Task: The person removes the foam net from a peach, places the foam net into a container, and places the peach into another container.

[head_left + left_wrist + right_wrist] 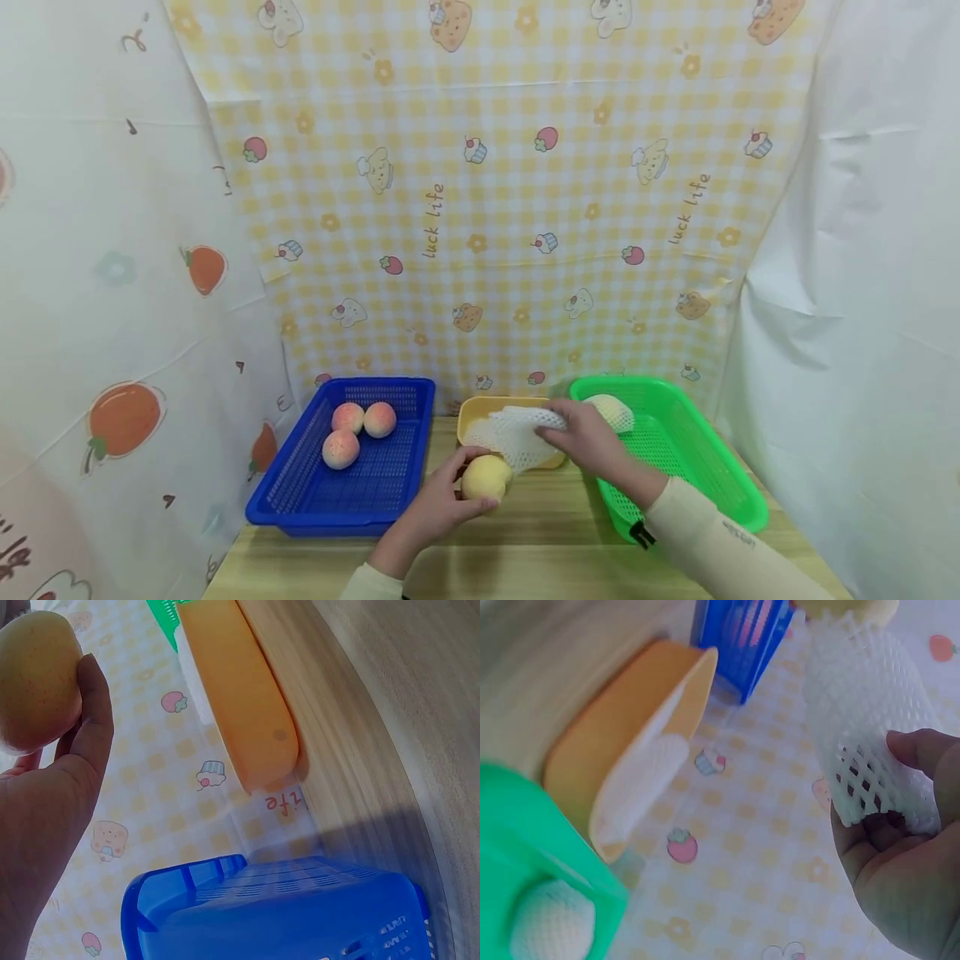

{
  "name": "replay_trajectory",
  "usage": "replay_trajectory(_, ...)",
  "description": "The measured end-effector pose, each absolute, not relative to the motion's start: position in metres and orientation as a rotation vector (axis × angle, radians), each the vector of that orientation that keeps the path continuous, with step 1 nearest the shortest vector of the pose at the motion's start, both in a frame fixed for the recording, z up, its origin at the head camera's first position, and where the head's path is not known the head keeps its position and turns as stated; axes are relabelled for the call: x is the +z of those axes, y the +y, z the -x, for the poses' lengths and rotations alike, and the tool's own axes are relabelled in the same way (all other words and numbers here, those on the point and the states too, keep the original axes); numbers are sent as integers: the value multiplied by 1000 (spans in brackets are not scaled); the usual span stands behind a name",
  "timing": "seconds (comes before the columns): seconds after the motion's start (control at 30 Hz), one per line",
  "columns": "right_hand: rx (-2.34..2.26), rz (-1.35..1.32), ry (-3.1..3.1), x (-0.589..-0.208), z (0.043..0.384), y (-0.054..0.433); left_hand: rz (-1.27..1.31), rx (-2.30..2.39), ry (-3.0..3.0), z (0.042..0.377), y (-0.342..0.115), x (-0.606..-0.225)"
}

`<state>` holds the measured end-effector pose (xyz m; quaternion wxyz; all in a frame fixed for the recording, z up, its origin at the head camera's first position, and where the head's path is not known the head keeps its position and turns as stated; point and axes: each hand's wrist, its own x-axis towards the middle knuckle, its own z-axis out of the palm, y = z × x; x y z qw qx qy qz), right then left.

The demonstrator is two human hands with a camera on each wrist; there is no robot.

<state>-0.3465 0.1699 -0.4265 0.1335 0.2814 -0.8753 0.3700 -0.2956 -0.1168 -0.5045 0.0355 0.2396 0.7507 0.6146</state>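
My left hand (438,504) grips a yellowish peach (486,479) between thumb and fingers above the table's middle; in the left wrist view the peach (37,679) shows faint red specks. My right hand (596,442) pinches one end of a white foam net sleeve (528,433). The sleeve's other end reaches down to the peach's upper right side; whether it touches cannot be told. In the right wrist view the thumb presses on the mesh sleeve (874,712), with the fingers behind it. Behind the hands stands a yellow tray (468,408) with more white netting in it.
To the left, a blue basket (258,512) holds 3 pinkish peaches (342,449). At the right stands a green basket (738,492) with a net-wrapped fruit (611,412) at its back left. My right forearm passes over the green basket. A patterned cloth (480,208) hangs behind.
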Motion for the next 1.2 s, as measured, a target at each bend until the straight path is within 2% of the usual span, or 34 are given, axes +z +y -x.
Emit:
replay_trajectory(0.33, 751, -886, -2544, -404, 406, 149, -709, 1893, 2321, 294, -122, -502)
replay_trajectory(0.67, 405, -1012, -2483, -426, 466, 120, -699, 1894, 2340, 294, -129, -503)
replay_trajectory(1.0, 367, -994, -2442, -432, 489, 99, -689, 1905, 2354, 292, -130, -504)
replay_trajectory(1.2, 361, -891, -2474, -447, 503, 90, -691, 1903, 2377, 291, -131, -501)
